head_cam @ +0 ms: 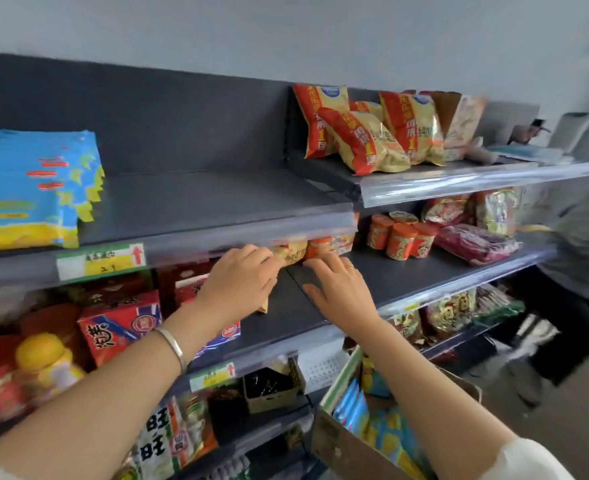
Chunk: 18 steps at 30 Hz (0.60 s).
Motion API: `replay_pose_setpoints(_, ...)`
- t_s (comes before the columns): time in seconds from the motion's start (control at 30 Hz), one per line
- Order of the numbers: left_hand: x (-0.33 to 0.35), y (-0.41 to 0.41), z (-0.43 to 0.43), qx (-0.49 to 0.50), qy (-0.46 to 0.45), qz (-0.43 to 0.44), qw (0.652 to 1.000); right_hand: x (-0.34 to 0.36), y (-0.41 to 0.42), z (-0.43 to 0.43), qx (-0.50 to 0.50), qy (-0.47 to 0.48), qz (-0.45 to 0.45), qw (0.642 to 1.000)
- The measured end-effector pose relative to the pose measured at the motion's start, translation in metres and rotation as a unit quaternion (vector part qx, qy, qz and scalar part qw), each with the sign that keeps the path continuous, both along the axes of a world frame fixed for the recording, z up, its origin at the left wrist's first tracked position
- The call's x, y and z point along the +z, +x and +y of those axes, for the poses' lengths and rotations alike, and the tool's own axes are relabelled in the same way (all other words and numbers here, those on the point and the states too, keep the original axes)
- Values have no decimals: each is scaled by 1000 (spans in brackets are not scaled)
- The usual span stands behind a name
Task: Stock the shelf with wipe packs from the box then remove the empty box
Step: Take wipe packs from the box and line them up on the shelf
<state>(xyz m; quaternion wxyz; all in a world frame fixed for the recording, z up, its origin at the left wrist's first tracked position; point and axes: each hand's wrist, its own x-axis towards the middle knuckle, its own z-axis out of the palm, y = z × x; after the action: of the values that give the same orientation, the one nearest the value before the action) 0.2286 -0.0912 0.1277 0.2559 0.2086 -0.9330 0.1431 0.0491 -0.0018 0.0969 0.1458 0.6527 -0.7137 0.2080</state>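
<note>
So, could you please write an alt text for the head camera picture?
Two bare hands reach onto a dark store shelf: the left hand by snack packs at the back, the right hand lying flat. Blue wipe packs are stacked on the shelf above at left; an open cardboard box holding more is at lower right.

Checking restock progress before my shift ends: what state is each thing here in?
box: open, not yet emptied.
wipe packs in box: standing on edge, not yet shelved.
wipe packs on upper shelf: stacked together at the left end.
upper shelf: bare beside those packs.
left hand: over a yellow packet on the middle shelf; grip unclear.
right hand: fingers spread, holding nothing.
</note>
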Motion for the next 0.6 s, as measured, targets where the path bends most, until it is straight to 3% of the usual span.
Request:
replay_pose_setpoints(0.23,-78,-102,53,-52,149,-161,974,-78,-86,82,-85,145,-35,985)
replay_pose_setpoints(0.47,-131,-162,64,-77,241,-287,924,-130,-135,132,-197,311,-101,924)
replay_pose_setpoints(0.6,-148,-188,59,-95,253,-311,911,-146,-150,140,-232,359,-123,896)
